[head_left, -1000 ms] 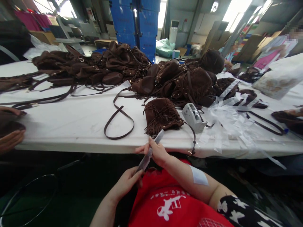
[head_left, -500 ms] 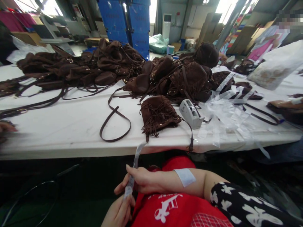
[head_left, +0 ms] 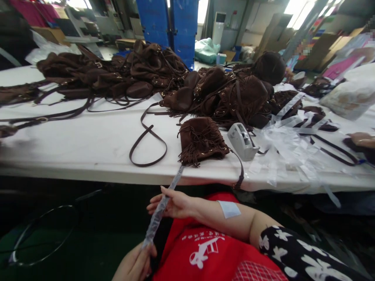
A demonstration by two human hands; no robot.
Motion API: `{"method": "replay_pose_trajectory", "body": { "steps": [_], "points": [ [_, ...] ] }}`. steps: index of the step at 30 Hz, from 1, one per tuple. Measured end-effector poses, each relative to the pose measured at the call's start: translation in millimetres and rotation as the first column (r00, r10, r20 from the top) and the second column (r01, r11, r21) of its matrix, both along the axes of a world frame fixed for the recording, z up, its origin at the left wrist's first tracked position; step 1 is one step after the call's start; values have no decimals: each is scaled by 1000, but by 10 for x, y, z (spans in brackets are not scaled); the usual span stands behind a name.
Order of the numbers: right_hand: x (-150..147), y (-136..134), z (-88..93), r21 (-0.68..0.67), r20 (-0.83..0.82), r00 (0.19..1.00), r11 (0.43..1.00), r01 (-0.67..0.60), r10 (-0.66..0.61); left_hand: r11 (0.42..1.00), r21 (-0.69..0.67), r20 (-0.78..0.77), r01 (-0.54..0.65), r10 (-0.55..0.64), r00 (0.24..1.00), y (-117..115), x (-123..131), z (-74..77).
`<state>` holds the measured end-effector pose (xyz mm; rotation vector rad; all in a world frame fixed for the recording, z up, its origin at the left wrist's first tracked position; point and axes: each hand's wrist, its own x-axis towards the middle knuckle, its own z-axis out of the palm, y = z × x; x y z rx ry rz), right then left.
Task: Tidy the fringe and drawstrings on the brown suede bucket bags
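Observation:
A dark brown fringed bag [head_left: 202, 140] lies near the table's front edge. From its lower left corner a strap in clear plastic wrap [head_left: 158, 214] runs down off the table. My left hand [head_left: 136, 261], low in the view, is closed on the strap's lower end. Higher up, my right hand [head_left: 171, 203] has its fingers stretched out, and the wrapped strap passes across it between thumb and fingers. A bare brown strap [head_left: 162, 151] curls on the cloth left of the bag. Right of the bag stands a grey tape dispenser [head_left: 242, 142].
Brown bags [head_left: 146, 66] are heaped along the back of the white table [head_left: 96, 148]. Clear plastic strips [head_left: 281, 144] lie tangled at the right. Another person's hand [head_left: 363, 139] shows at the right edge. Blue boxes [head_left: 183, 31] stand behind.
My left hand has moved down and left with the strap's end, and a longer wrapped stretch shows between my hands. The fingers of my right hand have straightened. The view has shifted slightly.

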<state>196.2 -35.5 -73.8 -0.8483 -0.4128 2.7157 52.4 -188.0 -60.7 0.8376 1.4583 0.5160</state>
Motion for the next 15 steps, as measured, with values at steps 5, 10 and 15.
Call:
{"method": "replay_pose_trajectory", "body": {
  "steps": [5,10,15],
  "points": [
    [5,163,138,221,66,998,975,-31,16,998,19,23,57,-58,998,60,-75,51],
    [-25,1230,533,375,40,886,829,415,-461,988,-113,62,107,-101,993,-211,-552,160],
    [-340,879,563,510,-43,996,856,85,-74,998,-10,-24,-62,62,998,-194,-658,450]
  ]
}}
